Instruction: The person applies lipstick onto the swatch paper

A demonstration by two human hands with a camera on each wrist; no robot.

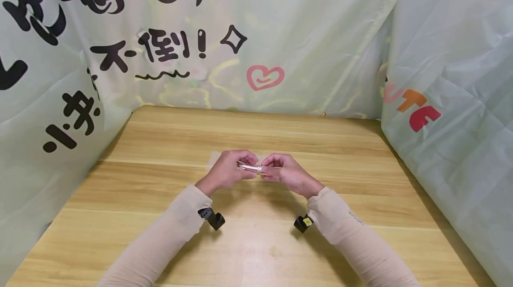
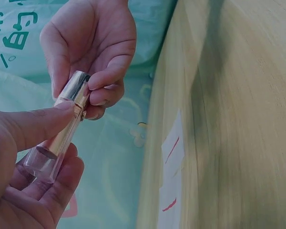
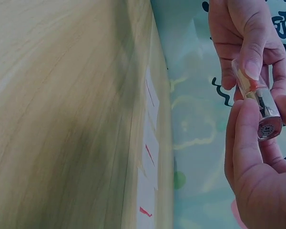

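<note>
Above the middle of the table, both hands hold a lipstick [image 1: 249, 167] between them. My left hand [image 1: 226, 169] grips its clear cap [image 2: 42, 164] between thumb and fingers. The shiny metallic base [image 2: 75, 87] is pinched by the fingertips of my right hand [image 1: 294, 175]. Through the clear cap a gold inner tube shows. In the right wrist view a small red part appears near the left thumb, and a round label [image 3: 268, 129] marks the base's end. Whether the cap is fully seated, I cannot tell.
White paper strips [image 2: 173, 145] with red strokes lie on the wooden table [image 1: 256, 242] beyond the hands, partly hidden by them in the head view. Printed cloth walls [image 1: 320, 46] enclose the table's back and sides. Small black cameras [image 1: 216, 220] are strapped at both wrists.
</note>
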